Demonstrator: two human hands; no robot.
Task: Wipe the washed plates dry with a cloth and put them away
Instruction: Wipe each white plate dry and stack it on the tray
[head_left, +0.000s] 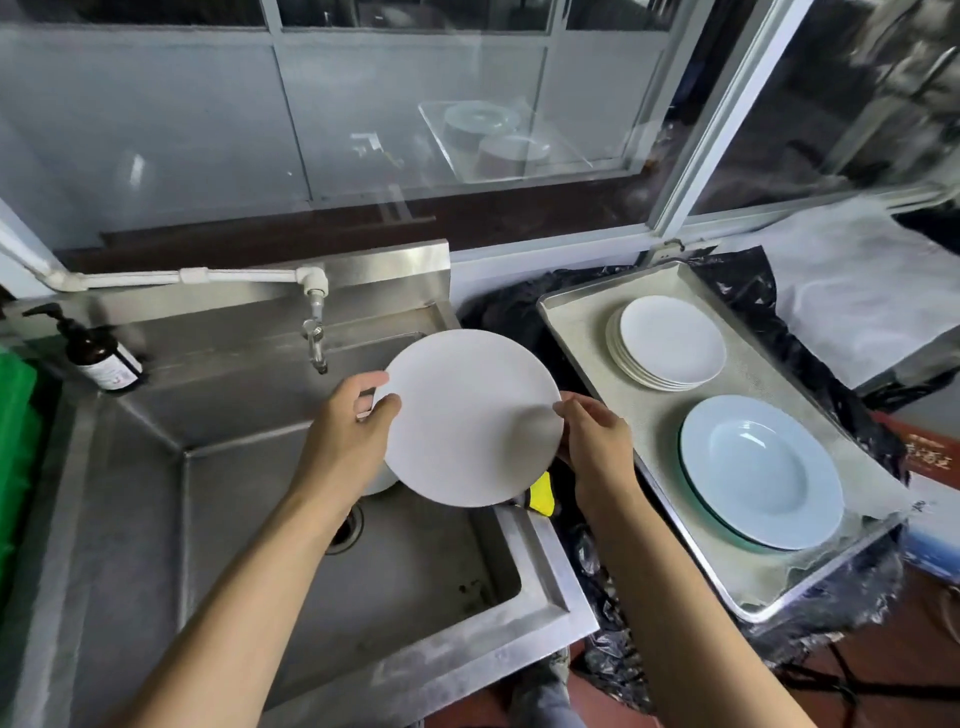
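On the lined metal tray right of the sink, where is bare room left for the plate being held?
The metal tray has bare liner along its left edge and in the far right corner, beyond the stack of small white plates. The near half is crowded by the pale blue deep plate. Both hands, left and right, hold the round white plate.

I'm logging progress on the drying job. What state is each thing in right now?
Held plate: gripped at both edges over the sink, tilted.
Left hand: grips the plate's left edge.
Right hand: grips its right edge.
Small plates: stacked on the tray.
Deep plate: upright on the tray, on another plate.
Tap: no water running.
Yellow cloth: on the sink's edge, mostly hidden.
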